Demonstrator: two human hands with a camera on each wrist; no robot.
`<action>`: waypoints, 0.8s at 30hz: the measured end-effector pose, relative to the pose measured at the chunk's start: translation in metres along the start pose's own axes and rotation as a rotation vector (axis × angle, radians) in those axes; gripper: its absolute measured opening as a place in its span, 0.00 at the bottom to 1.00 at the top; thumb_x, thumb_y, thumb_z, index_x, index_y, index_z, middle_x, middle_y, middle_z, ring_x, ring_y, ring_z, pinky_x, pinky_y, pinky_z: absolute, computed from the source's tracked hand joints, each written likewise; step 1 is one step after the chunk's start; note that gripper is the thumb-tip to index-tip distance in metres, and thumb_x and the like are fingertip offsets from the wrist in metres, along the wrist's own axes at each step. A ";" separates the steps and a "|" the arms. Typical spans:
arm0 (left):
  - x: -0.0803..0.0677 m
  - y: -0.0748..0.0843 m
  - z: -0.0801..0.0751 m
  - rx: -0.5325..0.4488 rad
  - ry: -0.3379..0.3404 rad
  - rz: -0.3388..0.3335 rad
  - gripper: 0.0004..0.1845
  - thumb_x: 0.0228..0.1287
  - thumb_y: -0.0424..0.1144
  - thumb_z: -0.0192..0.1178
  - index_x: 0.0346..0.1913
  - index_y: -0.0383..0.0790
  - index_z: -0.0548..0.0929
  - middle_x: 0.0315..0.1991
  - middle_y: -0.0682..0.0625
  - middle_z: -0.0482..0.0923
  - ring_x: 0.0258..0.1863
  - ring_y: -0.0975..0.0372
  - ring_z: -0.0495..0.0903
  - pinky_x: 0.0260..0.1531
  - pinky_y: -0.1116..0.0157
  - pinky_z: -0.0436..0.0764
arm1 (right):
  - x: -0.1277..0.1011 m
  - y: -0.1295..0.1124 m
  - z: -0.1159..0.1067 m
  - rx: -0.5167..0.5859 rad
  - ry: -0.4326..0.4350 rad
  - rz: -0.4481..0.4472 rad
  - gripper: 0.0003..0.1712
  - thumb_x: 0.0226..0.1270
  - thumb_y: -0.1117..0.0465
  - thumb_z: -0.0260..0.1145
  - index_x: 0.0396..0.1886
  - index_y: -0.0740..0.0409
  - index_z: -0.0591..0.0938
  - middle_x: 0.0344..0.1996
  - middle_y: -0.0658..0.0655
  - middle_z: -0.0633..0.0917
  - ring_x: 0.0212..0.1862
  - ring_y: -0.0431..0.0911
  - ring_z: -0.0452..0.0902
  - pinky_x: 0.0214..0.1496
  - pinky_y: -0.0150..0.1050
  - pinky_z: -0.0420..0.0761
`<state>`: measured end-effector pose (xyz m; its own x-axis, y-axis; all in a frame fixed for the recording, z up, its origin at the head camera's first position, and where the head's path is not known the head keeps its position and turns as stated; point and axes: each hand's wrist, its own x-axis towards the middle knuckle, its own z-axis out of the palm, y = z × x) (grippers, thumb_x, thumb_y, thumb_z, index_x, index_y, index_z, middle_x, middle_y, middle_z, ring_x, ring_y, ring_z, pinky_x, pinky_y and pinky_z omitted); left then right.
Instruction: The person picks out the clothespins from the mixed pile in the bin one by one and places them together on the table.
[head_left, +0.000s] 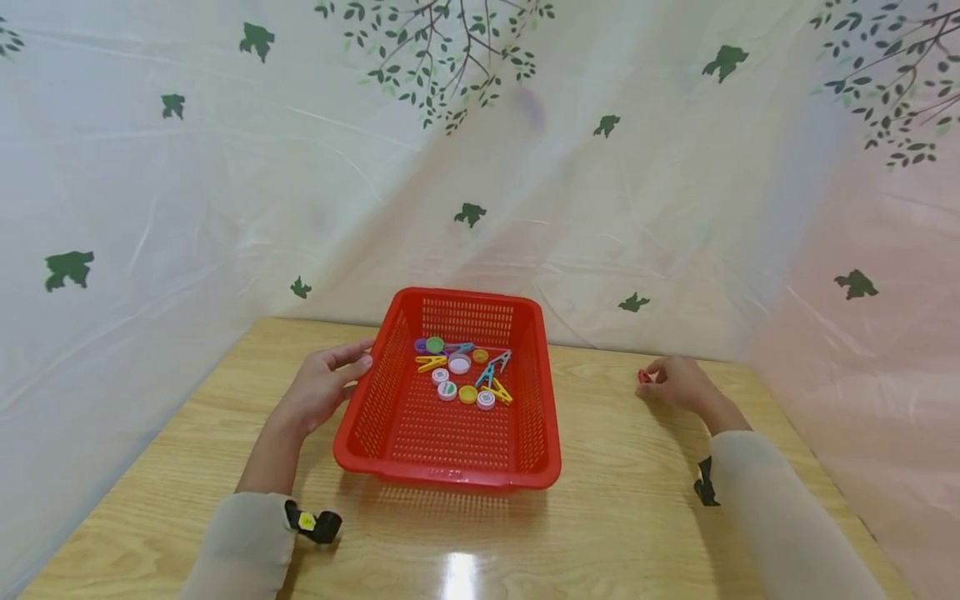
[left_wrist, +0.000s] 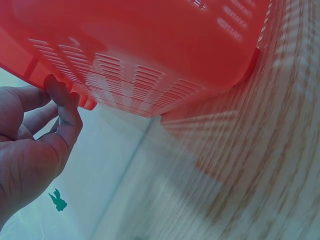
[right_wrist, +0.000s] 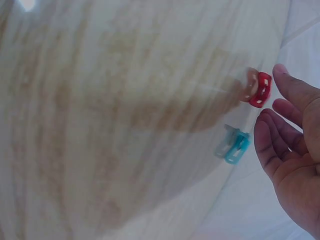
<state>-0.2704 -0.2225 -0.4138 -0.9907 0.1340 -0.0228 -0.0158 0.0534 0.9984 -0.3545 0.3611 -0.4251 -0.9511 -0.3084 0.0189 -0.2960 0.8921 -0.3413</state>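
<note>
My left hand [head_left: 318, 387] is at the left side of the red basket [head_left: 427, 475], its bent fingers touching the rim from outside. Inside the basket lie several bottle caps [head_left: 468, 395] and plastic clothespins [head_left: 502, 391] in yellow, blue and grey. Far to the right, my right hand [head_left: 678, 383] is low over the table. In the right wrist view its thumb and fingertips are spread either side of a small red hair claw clip [right_wrist: 262, 90], with a gap showing. Beside that lies a similar teal claw clip [right_wrist: 237, 148], which the hand hides in the head view.
The wood-grain table [head_left: 600, 517] reaches back to a pale wall sheet [head_left: 360, 208] printed with green leaves and branches. Black straps with small devices sit on both wrists, the left one [head_left: 315, 522] near the basket's front corner.
</note>
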 end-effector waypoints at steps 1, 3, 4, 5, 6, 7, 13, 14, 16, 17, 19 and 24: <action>0.000 0.000 0.000 0.001 0.001 0.000 0.27 0.77 0.42 0.59 0.75 0.44 0.72 0.70 0.41 0.72 0.61 0.50 0.79 0.53 0.60 0.84 | 0.000 -0.002 -0.002 -0.006 0.001 -0.001 0.24 0.67 0.56 0.73 0.51 0.74 0.83 0.31 0.60 0.86 0.34 0.51 0.80 0.37 0.47 0.82; 0.000 0.000 0.000 0.009 0.006 -0.002 0.27 0.77 0.42 0.59 0.75 0.44 0.72 0.70 0.41 0.72 0.60 0.50 0.79 0.53 0.60 0.84 | 0.002 -0.006 -0.005 -0.024 0.003 -0.012 0.26 0.69 0.57 0.71 0.54 0.77 0.81 0.31 0.61 0.87 0.34 0.52 0.82 0.38 0.50 0.83; 0.000 0.000 0.000 0.011 0.008 -0.002 0.27 0.77 0.42 0.59 0.75 0.44 0.72 0.70 0.41 0.72 0.60 0.50 0.79 0.53 0.60 0.84 | 0.003 -0.008 -0.007 -0.028 0.002 -0.018 0.26 0.70 0.57 0.70 0.55 0.77 0.80 0.31 0.62 0.87 0.34 0.53 0.82 0.38 0.51 0.84; 0.000 0.000 0.000 0.015 0.008 -0.002 0.27 0.77 0.43 0.59 0.75 0.45 0.71 0.70 0.41 0.71 0.61 0.51 0.78 0.53 0.60 0.84 | 0.005 -0.010 -0.009 -0.030 0.002 -0.020 0.26 0.70 0.58 0.69 0.56 0.78 0.80 0.32 0.62 0.87 0.34 0.53 0.83 0.39 0.52 0.84; 0.000 0.000 0.000 0.016 0.012 -0.004 0.27 0.77 0.43 0.59 0.75 0.45 0.72 0.70 0.42 0.72 0.61 0.51 0.78 0.53 0.60 0.84 | 0.006 -0.013 -0.012 -0.036 0.003 -0.026 0.27 0.70 0.58 0.69 0.57 0.78 0.79 0.32 0.62 0.87 0.34 0.54 0.83 0.39 0.53 0.84; 0.000 -0.001 -0.001 0.018 0.012 -0.004 0.27 0.77 0.43 0.59 0.75 0.45 0.72 0.70 0.42 0.72 0.61 0.51 0.78 0.54 0.60 0.84 | 0.009 -0.015 -0.013 -0.041 0.005 -0.029 0.27 0.71 0.58 0.69 0.57 0.77 0.80 0.32 0.63 0.88 0.35 0.55 0.84 0.41 0.54 0.85; 0.000 -0.002 -0.001 0.015 0.015 -0.005 0.27 0.76 0.43 0.60 0.75 0.45 0.72 0.70 0.42 0.72 0.60 0.51 0.79 0.53 0.60 0.84 | 0.020 -0.032 -0.024 -0.066 -0.005 -0.028 0.27 0.71 0.55 0.69 0.59 0.74 0.80 0.39 0.65 0.87 0.42 0.58 0.83 0.49 0.58 0.84; -0.001 -0.002 0.000 0.013 0.016 -0.006 0.27 0.76 0.43 0.60 0.74 0.45 0.72 0.70 0.42 0.72 0.60 0.51 0.79 0.53 0.60 0.84 | 0.022 -0.036 -0.025 -0.069 -0.006 -0.030 0.27 0.72 0.55 0.69 0.59 0.73 0.80 0.40 0.65 0.87 0.42 0.58 0.83 0.49 0.58 0.84; -0.001 -0.001 0.000 0.014 0.009 -0.005 0.27 0.76 0.43 0.60 0.75 0.45 0.72 0.70 0.42 0.72 0.61 0.51 0.79 0.53 0.60 0.84 | 0.025 -0.045 -0.029 -0.072 -0.005 -0.049 0.26 0.72 0.56 0.68 0.59 0.73 0.80 0.39 0.64 0.87 0.41 0.56 0.83 0.48 0.57 0.84; -0.001 -0.001 0.000 0.012 0.007 -0.005 0.27 0.76 0.43 0.59 0.75 0.45 0.72 0.70 0.42 0.72 0.61 0.51 0.78 0.53 0.60 0.84 | 0.026 -0.051 -0.031 -0.073 -0.002 -0.062 0.26 0.72 0.56 0.68 0.59 0.73 0.80 0.39 0.63 0.87 0.40 0.55 0.83 0.48 0.57 0.84; -0.001 -0.001 0.000 0.011 0.006 -0.005 0.27 0.76 0.43 0.59 0.75 0.45 0.72 0.70 0.42 0.72 0.61 0.51 0.78 0.53 0.60 0.84 | 0.030 -0.063 -0.034 -0.078 0.007 -0.094 0.25 0.72 0.57 0.69 0.59 0.73 0.80 0.38 0.62 0.87 0.39 0.53 0.83 0.47 0.56 0.84; 0.000 0.000 0.000 0.010 0.001 0.002 0.27 0.77 0.43 0.59 0.75 0.45 0.72 0.70 0.41 0.72 0.61 0.50 0.79 0.53 0.60 0.84 | 0.038 -0.090 -0.042 -0.083 0.033 -0.165 0.23 0.71 0.59 0.69 0.57 0.72 0.82 0.37 0.62 0.87 0.37 0.52 0.83 0.46 0.55 0.85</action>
<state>-0.2706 -0.2220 -0.4142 -0.9909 0.1331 -0.0211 -0.0129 0.0627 0.9979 -0.3676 0.2826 -0.3544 -0.8909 -0.4432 0.0995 -0.4534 0.8549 -0.2519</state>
